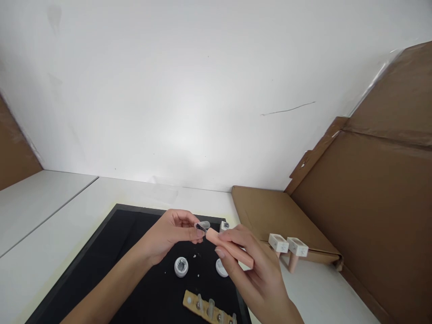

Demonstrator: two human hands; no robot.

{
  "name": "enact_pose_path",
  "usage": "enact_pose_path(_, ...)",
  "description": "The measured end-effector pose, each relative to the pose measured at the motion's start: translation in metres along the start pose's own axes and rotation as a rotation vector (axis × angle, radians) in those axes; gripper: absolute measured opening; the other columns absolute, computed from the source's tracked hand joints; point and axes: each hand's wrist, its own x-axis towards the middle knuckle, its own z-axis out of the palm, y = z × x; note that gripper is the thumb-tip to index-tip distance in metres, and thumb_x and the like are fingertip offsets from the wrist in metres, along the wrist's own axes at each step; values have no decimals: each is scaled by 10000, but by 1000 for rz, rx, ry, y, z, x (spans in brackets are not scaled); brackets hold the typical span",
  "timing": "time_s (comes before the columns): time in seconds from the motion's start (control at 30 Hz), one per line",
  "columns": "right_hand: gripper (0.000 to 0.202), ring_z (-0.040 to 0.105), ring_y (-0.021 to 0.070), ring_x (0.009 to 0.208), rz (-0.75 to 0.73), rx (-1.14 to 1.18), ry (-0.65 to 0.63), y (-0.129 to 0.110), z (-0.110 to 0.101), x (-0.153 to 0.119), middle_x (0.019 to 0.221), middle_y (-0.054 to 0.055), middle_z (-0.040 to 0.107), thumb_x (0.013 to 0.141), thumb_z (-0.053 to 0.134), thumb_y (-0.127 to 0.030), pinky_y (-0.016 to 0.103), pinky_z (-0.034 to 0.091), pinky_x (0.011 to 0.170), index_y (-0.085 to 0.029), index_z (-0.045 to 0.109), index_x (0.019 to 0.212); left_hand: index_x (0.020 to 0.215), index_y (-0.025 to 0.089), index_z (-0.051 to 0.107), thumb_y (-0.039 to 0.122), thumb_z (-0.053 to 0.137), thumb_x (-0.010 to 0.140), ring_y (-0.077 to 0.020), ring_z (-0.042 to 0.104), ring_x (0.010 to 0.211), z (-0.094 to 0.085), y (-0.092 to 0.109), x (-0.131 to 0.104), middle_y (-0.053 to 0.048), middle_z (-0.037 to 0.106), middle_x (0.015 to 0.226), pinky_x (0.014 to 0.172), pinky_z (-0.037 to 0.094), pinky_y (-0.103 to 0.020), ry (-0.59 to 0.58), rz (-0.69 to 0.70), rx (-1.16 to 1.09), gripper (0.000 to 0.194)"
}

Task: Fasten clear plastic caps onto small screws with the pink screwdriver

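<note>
Pinching a small clear piece (203,224), the left hand (178,231) meets the dark tip of a pink-handled brush (229,248) gripped by the right hand (251,261), above the black mat (135,252), beyond the open jar (181,267).

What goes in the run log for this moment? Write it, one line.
left hand: pinching clear piece | right hand: holding peach-handled brush, tip at clear piece | open white jar: on black mat

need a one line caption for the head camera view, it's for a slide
Two hands work over a black mat, the right holding a pink-handled tool.
</note>
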Motion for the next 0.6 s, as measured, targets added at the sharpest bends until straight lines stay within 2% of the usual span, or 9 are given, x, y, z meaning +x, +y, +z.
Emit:
enact_pose_path(0.37, 105, 482, 121, 500, 28, -21, -19, 0, -1, 0, 622, -37, 536, 900, 486, -135, 226, 376, 438, -233, 520, 915, 635, 149, 707, 245, 841, 608, -87, 570, 561, 0, 1, -3, 9, 672, 570, 618, 432, -220, -10, -25, -28, 166)
enact_pose_path(0.6, 108, 486, 124, 502, -8, -4, 34, -4, -3, -1, 611, -30, 539, 895, 497, -131, 241, 389, 452, -234, 526, 907, 623, 145, 707, 250, 856, 582, -91, 571, 561, -2, 4, -5, 2, 674, 577, 604, 431, -217, -9, -27, -36, 186)
